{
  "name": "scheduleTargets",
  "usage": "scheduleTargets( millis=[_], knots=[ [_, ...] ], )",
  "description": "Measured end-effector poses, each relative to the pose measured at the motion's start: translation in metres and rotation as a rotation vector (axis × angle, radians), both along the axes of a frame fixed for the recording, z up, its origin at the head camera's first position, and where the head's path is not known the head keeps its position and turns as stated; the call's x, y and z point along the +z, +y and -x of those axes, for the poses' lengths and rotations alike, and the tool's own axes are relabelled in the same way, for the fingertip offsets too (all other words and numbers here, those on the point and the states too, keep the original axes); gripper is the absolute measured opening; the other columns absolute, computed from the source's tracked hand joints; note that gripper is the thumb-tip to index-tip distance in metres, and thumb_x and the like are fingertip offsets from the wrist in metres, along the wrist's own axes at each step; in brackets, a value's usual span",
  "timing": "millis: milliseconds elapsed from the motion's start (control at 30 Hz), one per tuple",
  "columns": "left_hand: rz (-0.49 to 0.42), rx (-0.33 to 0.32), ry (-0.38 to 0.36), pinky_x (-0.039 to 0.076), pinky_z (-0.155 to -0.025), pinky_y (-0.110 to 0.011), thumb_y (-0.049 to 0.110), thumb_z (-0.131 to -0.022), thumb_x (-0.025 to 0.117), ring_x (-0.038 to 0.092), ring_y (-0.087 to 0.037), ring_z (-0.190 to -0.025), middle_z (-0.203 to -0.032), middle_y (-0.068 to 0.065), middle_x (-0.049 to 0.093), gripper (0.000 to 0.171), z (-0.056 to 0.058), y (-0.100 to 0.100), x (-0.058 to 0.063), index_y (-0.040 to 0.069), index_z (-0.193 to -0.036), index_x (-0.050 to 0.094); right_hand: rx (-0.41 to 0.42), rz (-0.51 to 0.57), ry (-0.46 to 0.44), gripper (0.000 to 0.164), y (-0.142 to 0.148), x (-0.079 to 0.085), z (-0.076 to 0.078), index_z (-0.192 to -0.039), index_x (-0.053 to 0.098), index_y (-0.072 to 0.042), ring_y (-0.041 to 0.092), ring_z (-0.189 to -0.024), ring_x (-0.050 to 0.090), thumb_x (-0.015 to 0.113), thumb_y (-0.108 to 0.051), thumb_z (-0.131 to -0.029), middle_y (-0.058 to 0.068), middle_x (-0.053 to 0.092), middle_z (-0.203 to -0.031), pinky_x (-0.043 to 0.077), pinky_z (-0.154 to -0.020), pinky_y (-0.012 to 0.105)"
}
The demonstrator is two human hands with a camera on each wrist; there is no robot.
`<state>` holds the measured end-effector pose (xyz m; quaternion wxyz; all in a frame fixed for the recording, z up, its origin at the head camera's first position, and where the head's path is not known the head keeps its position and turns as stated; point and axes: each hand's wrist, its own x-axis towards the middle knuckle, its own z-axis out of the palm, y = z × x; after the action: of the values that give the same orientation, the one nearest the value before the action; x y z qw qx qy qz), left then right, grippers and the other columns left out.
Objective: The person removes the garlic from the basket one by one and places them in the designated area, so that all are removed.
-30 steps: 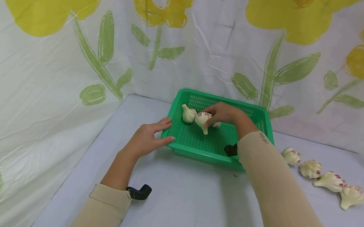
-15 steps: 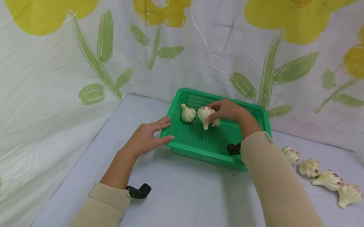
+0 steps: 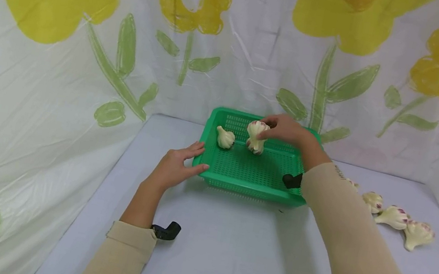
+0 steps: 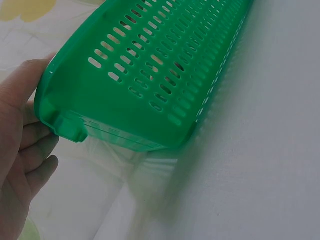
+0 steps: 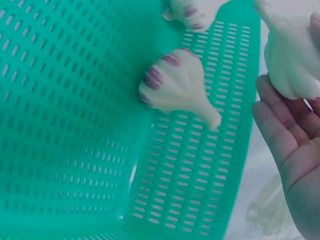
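My right hand (image 3: 286, 130) holds a garlic bulb (image 3: 256, 128) with purple streaks, raised over the back of a green plastic basket (image 3: 246, 187). In the right wrist view the held garlic bulb (image 5: 292, 55) lies against the fingers. Below it in the basket is a second bulb (image 3: 255, 149), partly hidden in the head view. A third bulb (image 3: 225, 138) lies in the basket's left part. At the basket's left front corner, my left hand (image 3: 172, 166) holds the rim; the left wrist view shows the thumb over the rim (image 4: 44, 82) and the fingers below it.
Several more garlic bulbs (image 3: 393, 217) lie in a row on the white table (image 3: 209, 251) to the right of the basket, one mostly behind the right sleeve (image 3: 344, 226). A flower-printed sheet (image 3: 249, 64) hangs behind and to the left.
My right hand has lifted the garlic bulb from the basket floor, moving it up and slightly right, over the bulb beside it. The left hand has stayed at the rim.
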<state>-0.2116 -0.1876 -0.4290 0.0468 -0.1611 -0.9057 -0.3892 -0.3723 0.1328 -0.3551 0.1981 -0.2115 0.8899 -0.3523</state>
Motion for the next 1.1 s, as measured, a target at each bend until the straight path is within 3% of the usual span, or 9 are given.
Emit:
scheduleTargets(
  millis=[233, 467, 667, 767, 900, 1100],
  knots=[
    [0.004, 0.012, -0.005, 0.038, -0.113, -0.046, 0.052, -0.09, 0.067, 0.04, -0.02, -0.142, -0.152, 0.005, 0.044, 0.068, 0.0, 0.0, -0.002, 0.01, -0.142, 0.054, -0.035, 0.03, 0.018, 0.061, 0.015, 0.016, -0.011, -0.138, 0.057, -0.011, 0.026, -0.116, 0.058, 0.077, -0.035, -0.085, 0.011, 0.063, -0.129, 0.047, -0.101, 0.048],
    [0.007, 0.013, -0.01, 0.038, -0.113, -0.046, 0.051, -0.09, 0.067, 0.041, -0.02, -0.142, -0.152, 0.005, 0.044, 0.067, -0.001, 0.0, -0.002, 0.011, -0.142, 0.054, -0.081, 0.097, 0.012, 0.054, 0.035, 0.035, -0.033, -0.138, 0.058, -0.014, 0.024, -0.113, 0.058, 0.072, -0.033, -0.09, 0.011, 0.063, -0.126, 0.048, -0.098, 0.044],
    [0.001, 0.013, -0.012, 0.038, -0.113, -0.046, 0.051, -0.089, 0.068, 0.041, -0.021, -0.142, -0.152, 0.004, 0.045, 0.068, -0.001, 0.001, -0.001, 0.01, -0.141, 0.055, -0.105, 0.154, 0.077, 0.058, 0.061, 0.035, -0.047, -0.141, 0.055, -0.017, 0.021, -0.119, 0.057, 0.072, -0.039, -0.09, 0.008, 0.062, -0.131, 0.048, -0.1, 0.043],
    [-0.004, 0.011, -0.013, 0.038, -0.113, -0.046, 0.05, -0.089, 0.069, 0.041, -0.02, -0.141, -0.151, 0.005, 0.045, 0.067, -0.002, 0.001, 0.0, 0.01, -0.141, 0.055, -0.125, 0.187, 0.133, 0.058, 0.073, 0.034, -0.06, -0.144, 0.053, -0.018, 0.02, -0.125, 0.055, 0.07, -0.037, -0.092, 0.007, 0.059, -0.135, 0.05, -0.097, 0.033],
    [-0.005, 0.008, -0.004, 0.038, -0.113, -0.046, 0.049, -0.089, 0.069, 0.042, -0.02, -0.141, -0.151, 0.004, 0.046, 0.066, -0.001, 0.001, 0.0, 0.009, -0.14, 0.056, -0.192, 0.219, 0.209, 0.057, 0.09, 0.029, -0.079, -0.145, 0.052, -0.022, 0.014, -0.124, 0.054, 0.069, -0.036, -0.093, 0.005, 0.059, -0.135, 0.05, -0.087, 0.017],
    [0.0, 0.008, -0.019, 0.037, -0.114, -0.046, 0.052, -0.089, 0.067, 0.039, -0.019, -0.143, -0.153, 0.006, 0.043, 0.068, -0.001, 0.002, -0.001, 0.011, -0.142, 0.054, -0.328, 0.306, 0.239, 0.057, 0.117, 0.018, -0.111, -0.143, 0.054, -0.02, -0.001, -0.111, 0.058, 0.072, -0.032, -0.091, -0.005, 0.062, -0.129, 0.051, -0.084, 0.012]
  ],
)
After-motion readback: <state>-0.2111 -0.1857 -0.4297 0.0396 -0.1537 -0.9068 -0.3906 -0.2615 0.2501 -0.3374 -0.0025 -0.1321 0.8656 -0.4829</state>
